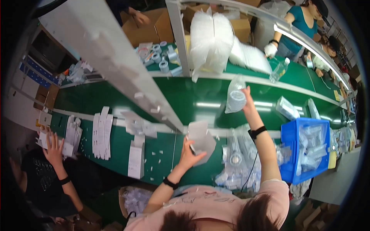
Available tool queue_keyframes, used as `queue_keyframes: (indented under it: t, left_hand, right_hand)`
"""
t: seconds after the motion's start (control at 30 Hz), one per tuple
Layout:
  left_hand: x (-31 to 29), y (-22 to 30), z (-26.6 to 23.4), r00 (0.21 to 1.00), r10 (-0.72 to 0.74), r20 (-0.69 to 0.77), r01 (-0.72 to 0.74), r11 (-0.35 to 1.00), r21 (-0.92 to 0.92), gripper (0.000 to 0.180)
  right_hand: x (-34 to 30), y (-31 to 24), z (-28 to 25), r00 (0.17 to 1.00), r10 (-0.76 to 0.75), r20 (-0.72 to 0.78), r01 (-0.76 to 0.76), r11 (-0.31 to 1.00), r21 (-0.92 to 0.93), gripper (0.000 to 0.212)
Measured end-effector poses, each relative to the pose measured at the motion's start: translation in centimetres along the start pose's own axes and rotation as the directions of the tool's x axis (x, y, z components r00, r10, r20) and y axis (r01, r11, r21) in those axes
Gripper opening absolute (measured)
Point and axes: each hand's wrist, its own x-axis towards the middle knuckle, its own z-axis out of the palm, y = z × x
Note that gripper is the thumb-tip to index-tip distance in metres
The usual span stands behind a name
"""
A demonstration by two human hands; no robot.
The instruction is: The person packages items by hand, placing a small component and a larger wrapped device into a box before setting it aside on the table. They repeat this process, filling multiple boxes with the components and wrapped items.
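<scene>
My left hand point(188, 157) is closed around a small white carton point(206, 144) whose flap stands up, near the front of the green bench. Stretched out over the recessed green strip, my right hand point(248, 101) grips a clear plastic bag point(236, 96) with a pale, ribbed round item inside. Just right of the carton lies a pile of clear-bagged parts point(237, 158), below my right forearm. Left of the carton stands another white carton point(136, 158), with small white paper scraps scattered around it.
A blue bin point(305, 179) of bagged items is at the right. White flat cartons point(101, 133) lie left. A slanted metal post point(115, 65) crosses the view. A co-worker's hand point(54, 148) is at far left; another person point(293, 34) stands across, near a clear bottle point(279, 71).
</scene>
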Motion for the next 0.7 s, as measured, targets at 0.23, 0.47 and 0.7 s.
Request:
queue_keyframes:
  t: [0.23, 0.47, 0.7]
  left_hand:
    - [0.7, 0.5, 3.1, 0.992, 0.112, -0.057, -0.122, 0.964, -0.235, 0.073]
    - [-2.2, 0.0, 3.5, 0.982, 0.008, -0.191, -0.046, 0.980, -0.194, 0.070]
    - [-7.6, -2.6, -0.5, 0.992, -0.088, -0.090, 0.075, 0.988, -0.133, 0.075]
  right_hand:
    - [-19.7, 0.6, 5.2, 0.887, -0.452, 0.092, 0.447, 0.892, 0.068, 0.085]
    - [-22.5, 9.1, 1.3, 0.403, -0.737, 0.543, 0.825, 0.036, -0.564, 0.070]
    - [-22.9, 4.1, -7.0, 0.515, -0.653, 0.555, 0.697, -0.057, -0.715, 0.031]
